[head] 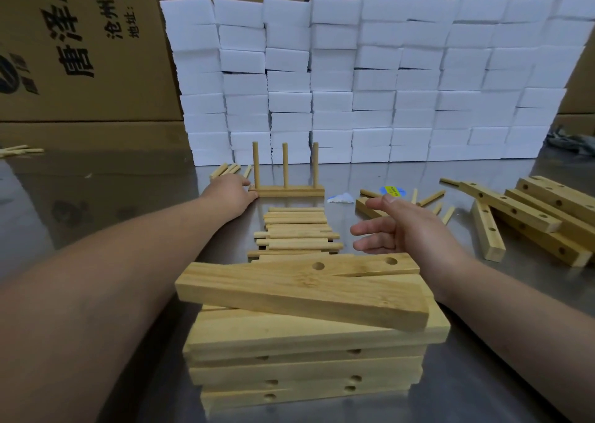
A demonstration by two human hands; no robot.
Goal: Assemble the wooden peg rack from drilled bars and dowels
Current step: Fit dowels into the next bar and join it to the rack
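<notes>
Steel table (418,390) carries stacked bars (306,358), loose dowels (296,229), foam blocks (370,78).

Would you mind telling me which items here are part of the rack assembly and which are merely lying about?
Part of the job:
standing bar with three dowels
loose dowels
stacked drilled bars
drilled bars at right

Lying about:
white foam blocks
cardboard boxes
yellow-blue label

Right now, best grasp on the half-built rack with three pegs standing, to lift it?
Probably the base bar, pinched across its front and back long faces, coming from above between two upright dowels. It lies flat on the table, the pegs look only pushed in, so pulling on one could draw it out. The left hand already touches the bar's left end.
</notes>
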